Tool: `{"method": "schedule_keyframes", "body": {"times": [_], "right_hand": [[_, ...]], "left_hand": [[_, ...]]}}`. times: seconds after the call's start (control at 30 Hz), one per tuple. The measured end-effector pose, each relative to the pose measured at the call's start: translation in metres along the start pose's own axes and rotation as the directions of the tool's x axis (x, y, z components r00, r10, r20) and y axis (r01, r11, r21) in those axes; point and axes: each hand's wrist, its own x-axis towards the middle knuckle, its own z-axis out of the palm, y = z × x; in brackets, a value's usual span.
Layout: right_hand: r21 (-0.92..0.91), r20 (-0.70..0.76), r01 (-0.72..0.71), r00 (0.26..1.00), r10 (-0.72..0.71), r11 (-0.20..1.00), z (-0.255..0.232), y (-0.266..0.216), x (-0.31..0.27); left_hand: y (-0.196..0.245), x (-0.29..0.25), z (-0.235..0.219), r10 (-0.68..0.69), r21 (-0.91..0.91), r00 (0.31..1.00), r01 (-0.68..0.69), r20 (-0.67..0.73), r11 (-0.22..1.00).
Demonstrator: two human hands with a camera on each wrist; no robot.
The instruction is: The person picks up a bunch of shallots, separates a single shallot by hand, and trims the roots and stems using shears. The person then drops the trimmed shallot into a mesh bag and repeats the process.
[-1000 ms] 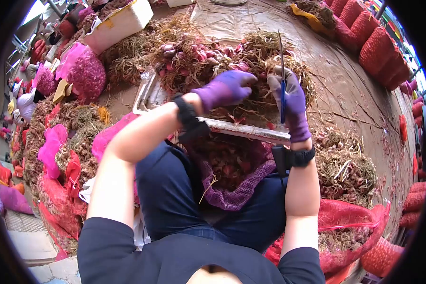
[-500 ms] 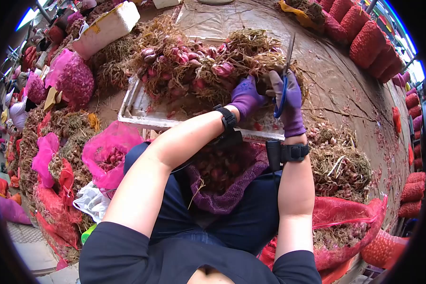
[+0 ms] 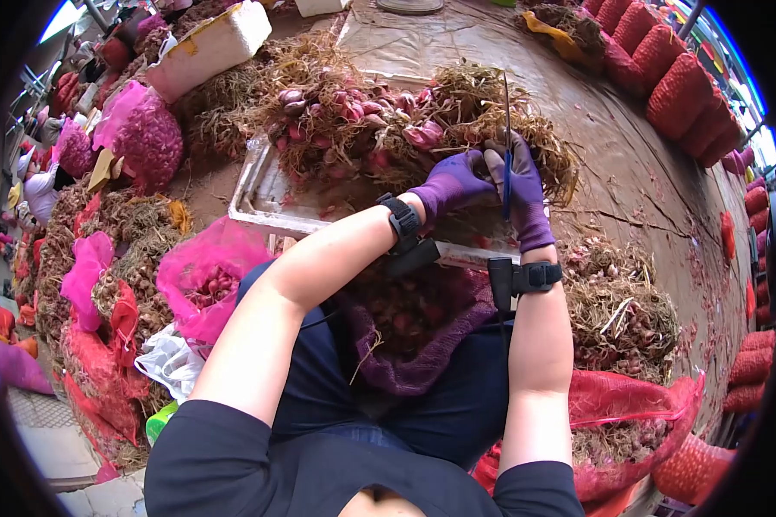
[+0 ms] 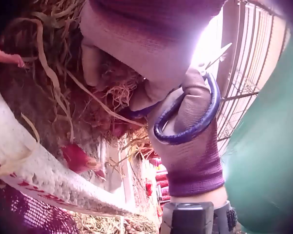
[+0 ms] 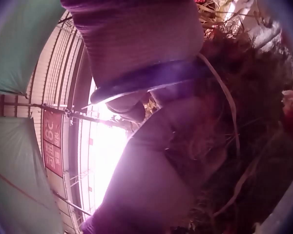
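Metal tray [image 3: 263,194] heaped with straw-rooted red shallots [image 3: 353,121], market sacks around. Above its near edge, the right hand [image 3: 519,194] grips blue scissors [image 3: 507,164]; the left hand [image 3: 453,183] pinches a bunch.

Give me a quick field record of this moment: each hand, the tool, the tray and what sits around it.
left hand: purple glove, fingers curled into the shallot bunch, gripping stalks
right hand: purple glove, holds blue-handled scissors, blades pointing up and away
scissor blades: appear closed in the head view
metal tray: in front of the person, piled with shallots and dry stalks
purple mesh bag: on the lap, holding shallots
pink bag: at the person's left, open
red mesh sacks: lined along the far right
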Motion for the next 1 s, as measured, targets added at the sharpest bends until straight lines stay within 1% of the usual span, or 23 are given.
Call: {"method": "schedule_keyframes", "body": {"times": [0.03, 0.17, 0.27, 0.3, 0.33, 0.37, 0.4, 0.43, 0.47, 0.5, 0.53, 0.57, 0.6, 0.63, 0.67, 0.7, 0.73, 0.8, 0.83, 0.87, 0.93, 0.97, 1.0], "right_hand": [[-0.029, -0.007, 0.011, 1.000, -0.011, 1.000, 0.000, 0.005, -0.001], [-0.033, -0.044, 0.021, 0.999, -0.022, 0.999, 0.001, 0.006, 0.001], [-0.031, -0.034, 0.048, 0.998, -0.049, 0.998, 0.004, 0.006, 0.000], [0.047, -0.039, -0.003, 0.999, 0.005, 0.999, 0.004, 0.007, 0.001], [0.052, -0.030, 0.003, 1.000, -0.001, 0.999, 0.001, 0.006, 0.001], [0.026, -0.041, -0.047, 0.998, 0.048, 0.999, -0.001, 0.001, 0.000], [0.000, -0.051, -0.100, 0.994, 0.100, 0.995, -0.004, -0.001, -0.001], [-0.057, -0.040, -0.006, 0.999, 0.003, 0.998, -0.009, 0.007, 0.001], [-0.051, -0.032, -0.005, 0.999, 0.003, 0.999, -0.005, 0.004, -0.002], [-0.165, -0.037, 0.025, 0.999, -0.031, 0.986, -0.004, -0.001, -0.005], [-0.278, -0.041, 0.054, 0.997, -0.068, 0.959, -0.003, -0.005, -0.008], [-0.340, -0.065, 0.016, 0.997, -0.040, 0.940, -0.002, -0.006, -0.009], [-0.340, -0.063, 0.020, 0.997, -0.044, 0.940, -0.001, -0.005, -0.008], [-0.303, -0.078, 0.050, 0.994, -0.077, 0.952, -0.001, 0.000, -0.007], [-0.263, -0.095, 0.080, 0.990, -0.108, 0.962, -0.001, 0.006, -0.005], [-0.127, -0.074, 0.064, 0.995, -0.073, 0.990, -0.003, 0.011, -0.003], [-0.123, -0.072, 0.064, 0.995, -0.074, 0.990, -0.005, 0.016, -0.002], [-0.118, -0.093, 0.115, 0.988, -0.126, 0.986, -0.005, 0.017, -0.003], [-0.179, -0.085, 0.139, 0.984, -0.156, 0.974, 0.000, 0.006, -0.007], [-0.176, -0.086, 0.142, 0.984, -0.159, 0.974, 0.006, -0.003, -0.013], [-0.172, -0.056, 0.063, 0.996, -0.074, 0.983, 0.017, -0.018, -0.024], [-0.210, -0.064, 0.079, 0.994, -0.094, 0.974, 0.023, -0.024, -0.028], [-0.207, -0.068, 0.082, 0.993, -0.098, 0.975, 0.031, -0.030, -0.032]], "left_hand": [[-0.003, -0.001, 0.000, -0.022, -0.065, 0.999, 0.024, 0.023, 0.998], [0.006, -0.010, -0.010, -0.068, -0.008, 0.996, 0.069, 0.051, 0.998], [0.012, -0.017, -0.011, -0.024, -0.005, 0.998, 0.024, 0.055, 1.000], [0.012, -0.017, -0.010, 0.032, 0.127, 0.999, -0.036, 0.039, 0.991], [0.011, -0.016, -0.011, 0.089, 0.258, 0.996, -0.094, 0.030, 0.962], [0.018, -0.021, -0.014, 0.096, 0.335, 0.995, -0.104, 0.041, 0.937], [0.010, -0.021, -0.013, 0.092, 0.343, 0.995, -0.097, 0.031, 0.934], [0.003, -0.021, -0.011, 0.147, 0.327, 0.988, -0.152, 0.040, 0.933], [0.001, -0.022, -0.012, 0.201, 0.310, 0.978, -0.207, 0.051, 0.928], [0.000, -0.022, -0.013, 0.091, 0.284, 0.990, -0.119, 0.111, 0.951], [-0.002, -0.024, -0.013, 0.090, 0.287, 0.990, -0.118, 0.109, 0.951], [-0.002, -0.029, -0.012, 0.120, 0.309, 0.984, -0.154, 0.128, 0.938], [-0.002, -0.033, -0.010, 0.151, 0.329, 0.978, -0.192, 0.146, 0.925], [-0.004, -0.042, -0.008, 0.229, 0.422, 0.972, -0.230, 0.053, 0.877], [0.003, -0.047, -0.018, 0.229, 0.424, 0.972, -0.227, 0.048, 0.877], [0.014, -0.051, -0.033, 0.270, 0.480, 0.963, -0.239, 0.005, 0.844], [0.025, -0.056, -0.050, 0.312, 0.536, 0.949, -0.246, -0.034, 0.807], [0.039, -0.056, -0.097, 0.353, 0.731, 0.922, -0.129, -0.160, 0.670], [0.034, -0.051, -0.127, 0.495, 0.837, 0.848, -0.125, -0.189, 0.533], [0.026, -0.046, -0.156, 0.631, 0.918, 0.753, -0.094, -0.187, 0.384], [0.015, -0.051, -0.199, 0.679, 0.952, 0.668, 0.227, -0.306, 0.206], [0.017, -0.053, -0.221, 0.349, 0.883, 0.842, 0.275, -0.412, 0.380], [0.019, -0.058, -0.239, -0.034, 0.778, 0.909, 0.374, -0.414, 0.505]]}}
